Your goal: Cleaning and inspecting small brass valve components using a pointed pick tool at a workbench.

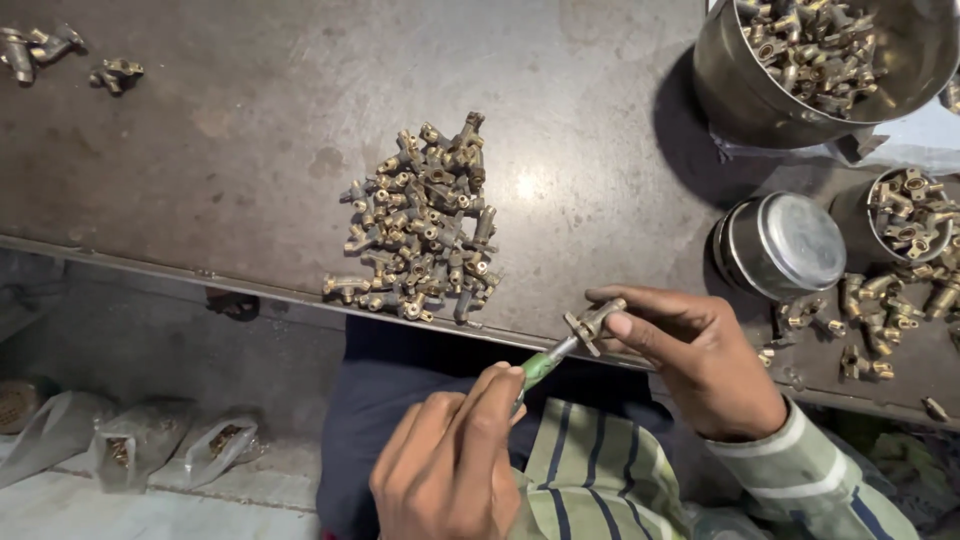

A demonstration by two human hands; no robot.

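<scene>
A: The right hand (700,360) pinches a small brass T-shaped fitting (592,325) just off the dark metal table's (250,130) near edge; the left hand (455,460) is clenched round a green-handled tool (540,368), tip in it.

B: A slipping tip could jab those fingertips; the fitting would likely drop past the table's edge.

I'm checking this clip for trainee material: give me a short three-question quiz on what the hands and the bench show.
1. True or false: the left hand grips a green-handled tool whose tip meets the brass fitting.
2. Which hand pinches the fitting? A) left B) right C) both
3. Fill in: the loose pile of fittings lies on the metal bench, while more fill the large steel ____ at the top right.

Key
1. True.
2. B: the right hand holds it between thumb and fingers.
3. Pot.
</scene>
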